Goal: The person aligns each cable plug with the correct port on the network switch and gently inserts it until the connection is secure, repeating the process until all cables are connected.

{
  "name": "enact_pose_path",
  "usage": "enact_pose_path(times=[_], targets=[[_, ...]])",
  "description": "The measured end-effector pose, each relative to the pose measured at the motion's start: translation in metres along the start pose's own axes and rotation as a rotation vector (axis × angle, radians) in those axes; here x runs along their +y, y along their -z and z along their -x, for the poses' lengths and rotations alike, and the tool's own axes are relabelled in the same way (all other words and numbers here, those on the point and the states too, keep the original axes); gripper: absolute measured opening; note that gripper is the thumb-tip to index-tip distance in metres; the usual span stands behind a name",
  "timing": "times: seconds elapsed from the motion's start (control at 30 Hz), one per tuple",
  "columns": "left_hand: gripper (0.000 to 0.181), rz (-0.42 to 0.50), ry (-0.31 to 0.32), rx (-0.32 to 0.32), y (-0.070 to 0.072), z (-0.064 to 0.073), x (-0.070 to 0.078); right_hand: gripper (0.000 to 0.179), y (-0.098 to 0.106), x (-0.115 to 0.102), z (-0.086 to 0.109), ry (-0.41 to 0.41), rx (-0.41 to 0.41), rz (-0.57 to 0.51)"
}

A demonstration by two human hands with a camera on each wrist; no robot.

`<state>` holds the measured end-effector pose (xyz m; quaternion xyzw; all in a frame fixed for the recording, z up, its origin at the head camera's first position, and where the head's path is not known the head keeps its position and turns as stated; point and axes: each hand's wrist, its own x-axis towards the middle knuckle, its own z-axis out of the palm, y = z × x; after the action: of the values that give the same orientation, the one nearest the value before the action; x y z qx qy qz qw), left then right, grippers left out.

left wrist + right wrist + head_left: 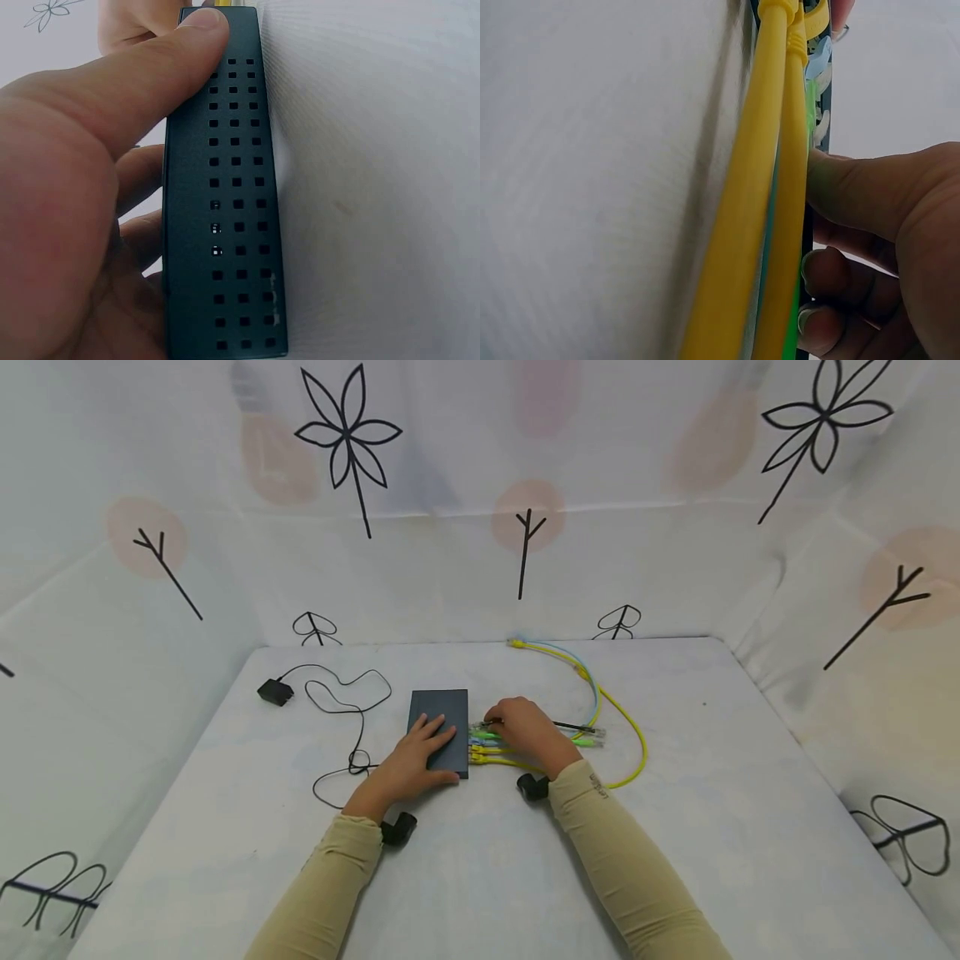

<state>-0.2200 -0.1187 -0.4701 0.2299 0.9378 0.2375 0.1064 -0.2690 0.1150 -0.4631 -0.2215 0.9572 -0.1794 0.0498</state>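
Note:
A dark blue-grey network switch [442, 702] lies on the table with a row of cables plugged along its right side. My left hand [411, 762] rests on it, fingers spread over the top and thumb pressed against the perforated near side [236, 187]. Beside the ports, my right hand [527, 733] pinches a short black network cable [573, 726] near its switch end; the fingers partly hide that end. Below that hand, a green cable [585, 742], a light blue cable [486, 742] and yellow cables [739, 210] run out from the switch.
The yellow cable [639, 735] loops out to the right, and a light blue cable [581, 662] curves towards the back. At the left lies a black power adapter [276, 692], its thin cord [362, 727] tangled towards the switch. Printed white fabric [450, 568] encloses the table.

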Motion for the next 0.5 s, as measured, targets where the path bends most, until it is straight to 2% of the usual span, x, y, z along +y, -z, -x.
enact_pose_path(times=[0.5], targets=[[0.082,-0.006,-0.001,-0.001,-0.0003,-0.0006,-0.0003,0.024,-0.0003,0.0,0.0014,0.022,0.009,0.009]])
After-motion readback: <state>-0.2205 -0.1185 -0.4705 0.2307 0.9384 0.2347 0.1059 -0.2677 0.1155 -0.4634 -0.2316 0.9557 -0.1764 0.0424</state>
